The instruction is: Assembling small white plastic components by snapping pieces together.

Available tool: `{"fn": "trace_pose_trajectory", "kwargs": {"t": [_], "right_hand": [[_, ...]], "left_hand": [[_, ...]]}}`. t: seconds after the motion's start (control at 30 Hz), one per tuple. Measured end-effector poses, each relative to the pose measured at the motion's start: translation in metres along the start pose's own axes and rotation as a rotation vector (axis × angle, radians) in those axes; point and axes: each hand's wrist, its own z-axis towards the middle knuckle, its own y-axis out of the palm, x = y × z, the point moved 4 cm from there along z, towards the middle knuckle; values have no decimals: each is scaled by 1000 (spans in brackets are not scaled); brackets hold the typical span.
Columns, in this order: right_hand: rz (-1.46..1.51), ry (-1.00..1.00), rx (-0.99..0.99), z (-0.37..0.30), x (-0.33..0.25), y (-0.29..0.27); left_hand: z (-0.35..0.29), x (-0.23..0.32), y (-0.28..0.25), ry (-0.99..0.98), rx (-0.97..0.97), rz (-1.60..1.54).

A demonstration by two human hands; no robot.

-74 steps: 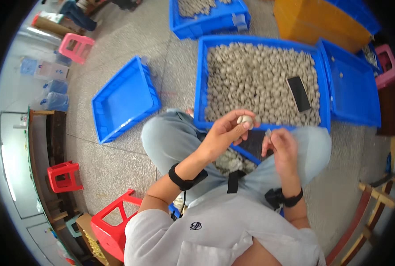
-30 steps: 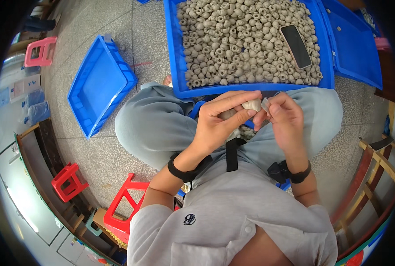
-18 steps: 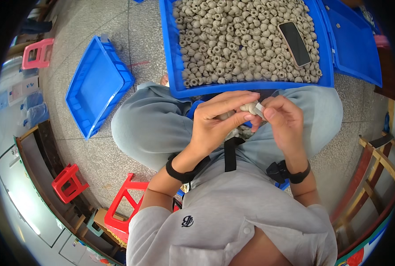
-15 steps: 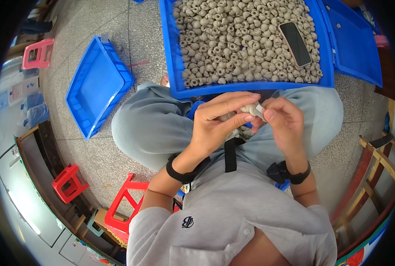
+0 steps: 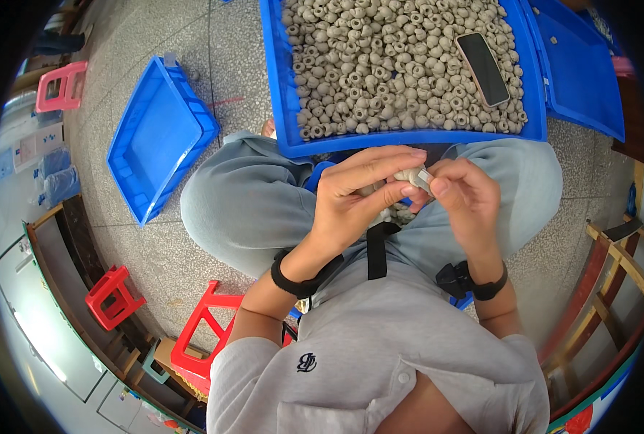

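Note:
Between the thumb and fingers of my left hand [image 5: 351, 192] is a small rounded grey piece [image 5: 407, 175], clay-like in look. My right hand [image 5: 472, 199] pinches a small flat pale blade [image 5: 424, 181] against the right end of that piece. Fingers hide much of both. Just beyond my hands stands a large blue bin [image 5: 409, 141] holding a great many small round grey pieces [image 5: 380, 65] with holes in them. More grey pieces [image 5: 400, 214] show in part below my hands, between my legs.
A phone [image 5: 483, 69] lies on the grey pieces in the bin. Another blue bin [image 5: 159, 145] sits on the speckled floor at left, and a blue tray [image 5: 582, 79] at far right. Red stools [image 5: 114, 298] and a pink stool [image 5: 61, 87] stand leftward. A wooden frame [image 5: 615, 282] is at right.
My right hand has moved very slightly to the right, with the blade still against the grey piece. My left hand keeps its hold, almost unmoved.

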Motion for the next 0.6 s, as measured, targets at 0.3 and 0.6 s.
{"fn": "trace_pose_trajectory", "kwargs": {"t": [0.3,0.6], "right_hand": [[-159,-75,19,-2,0,-1],[-287,-196,24,-3,-2,2]], "left_hand": [[1,3,-1,45,-9,85],[1,5,-1,180,43,215]]}}
